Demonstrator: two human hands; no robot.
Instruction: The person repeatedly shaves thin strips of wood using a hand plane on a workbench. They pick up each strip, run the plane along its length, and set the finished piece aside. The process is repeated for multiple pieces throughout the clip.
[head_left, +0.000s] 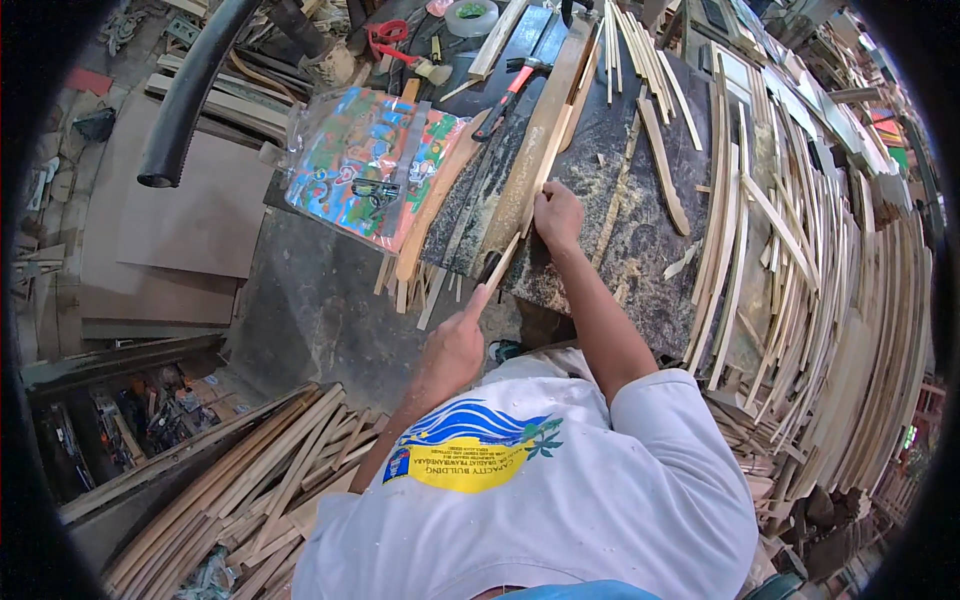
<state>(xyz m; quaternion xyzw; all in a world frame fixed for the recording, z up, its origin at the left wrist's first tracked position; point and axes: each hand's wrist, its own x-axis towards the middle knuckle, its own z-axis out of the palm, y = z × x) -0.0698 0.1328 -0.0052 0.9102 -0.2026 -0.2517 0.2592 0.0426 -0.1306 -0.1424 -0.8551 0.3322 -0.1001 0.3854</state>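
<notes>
A thin pale wooden strip (pixel 507 261) slants from my left hand up along a wider wooden board (pixel 530 150) on the dark workbench. My left hand (pixel 455 345) is closed around the strip's near end, just off the bench edge. Farther up, my right hand (pixel 558 215) is closed against the strip's right side, its fingers pressed together at the wood; whatever is inside the fist is hidden. A dark rounded thing (pixel 488 266) shows beside the board's near end, too small to make out. Sawdust and shavings lie around the right forearm.
A hammer (pixel 508 98) with a red and black handle lies left of the board. Beside it is a colourful plastic-wrapped packet (pixel 360 165). A brush (pixel 432 70) and tape roll (pixel 470 17) sit farther back. Many wooden strips (pixel 790 270) are stacked right, more (pixel 250 480) lower left.
</notes>
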